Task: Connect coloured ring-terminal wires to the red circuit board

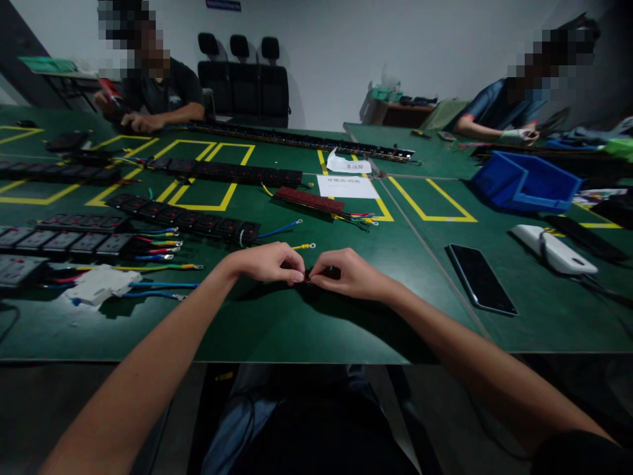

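My left hand (277,264) and my right hand (343,274) meet low over the green table, fingertips pinched together. Between them is a small dark piece (308,278), mostly hidden by the fingers; its kind is too small to make out. Just beyond my left hand lies a black socket strip (188,218) with a blue wire (279,229) ending in a ring terminal. Another ring terminal (312,246), on a yellow wire, lies right behind my fingers. Farther back is a dark red strip (309,200) with several coloured wires.
More socket strips (74,241) and a white connector block (101,285) with wires lie left. At right are a phone (482,278), a white device (554,249) and a blue bin (527,181). Paper sheets (347,187) lie mid-table. Two people sit across, hands busy.
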The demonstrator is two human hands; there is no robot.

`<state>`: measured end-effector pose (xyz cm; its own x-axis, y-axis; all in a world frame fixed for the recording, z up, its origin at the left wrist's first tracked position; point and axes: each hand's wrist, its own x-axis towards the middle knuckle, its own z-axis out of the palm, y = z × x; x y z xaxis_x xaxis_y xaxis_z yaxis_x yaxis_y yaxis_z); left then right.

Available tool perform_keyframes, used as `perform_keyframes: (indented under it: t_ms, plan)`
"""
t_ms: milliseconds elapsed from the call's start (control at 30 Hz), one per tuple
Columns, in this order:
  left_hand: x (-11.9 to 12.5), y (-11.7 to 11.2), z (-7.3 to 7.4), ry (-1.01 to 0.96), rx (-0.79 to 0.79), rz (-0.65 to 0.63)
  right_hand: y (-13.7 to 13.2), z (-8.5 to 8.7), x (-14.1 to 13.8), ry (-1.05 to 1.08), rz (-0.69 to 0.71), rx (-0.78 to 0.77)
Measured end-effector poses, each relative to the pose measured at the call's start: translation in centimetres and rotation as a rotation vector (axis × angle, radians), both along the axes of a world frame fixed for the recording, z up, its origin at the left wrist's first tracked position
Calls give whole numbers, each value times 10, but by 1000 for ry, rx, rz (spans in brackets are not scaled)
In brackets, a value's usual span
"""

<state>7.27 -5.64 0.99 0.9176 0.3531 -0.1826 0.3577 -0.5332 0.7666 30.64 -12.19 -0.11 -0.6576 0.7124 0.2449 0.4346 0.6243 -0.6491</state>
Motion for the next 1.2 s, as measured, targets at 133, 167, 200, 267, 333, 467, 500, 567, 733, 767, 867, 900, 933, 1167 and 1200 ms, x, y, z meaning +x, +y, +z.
perform_keyframes:
  t_ms: [133, 167, 200, 267, 333, 467, 500, 567, 733, 767, 867, 900, 933, 1167, 1200]
  plan:
    - [1, -1, 1, 6, 6, 6, 1, -2, 0, 16, -57, -154]
    - [1, -1, 1, 9, 9, 5, 1, -2, -1, 19, -63, -181]
    - [2, -1, 1, 11, 12, 4, 1, -3, -1, 23, -67, -202]
    - [2, -1, 1, 12, 13, 4, 0, -3, -2, 28, -79, -227]
    - [2, 0, 1, 13, 16, 4, 0, -4, -2, 32, -88, -238]
    - [1, 0, 1, 16, 17, -4, 1, -7, -2, 25, -108, -245]
    - [1, 0, 1, 15, 12, -10, 2, -8, -1, 26, -116, -247]
    - [1, 0, 1, 11, 5, -18, 5, -9, 1, 47, -111, -269]
    - [1, -1, 1, 12, -4, -8, 8, -10, 4, 142, -65, -351]
    - [1, -1, 1, 12, -5, -7, 8, -10, 3, 143, -62, -349]
    - [1, -1, 2, 10, -2, -8, 8, -9, 2, 137, -47, -338]
    - [1, -1, 2, 9, -1, -8, 7, -9, 2, 138, -46, -339]
    - [1, -1, 2, 11, -1, -8, 7, -9, 2, 140, -47, -340]
    - [2, 0, 2, 9, -7, -9, 5, -8, 0, 123, -61, -346]
    - [2, 0, 2, 9, -9, -8, 5, -7, 0, 116, -66, -335]
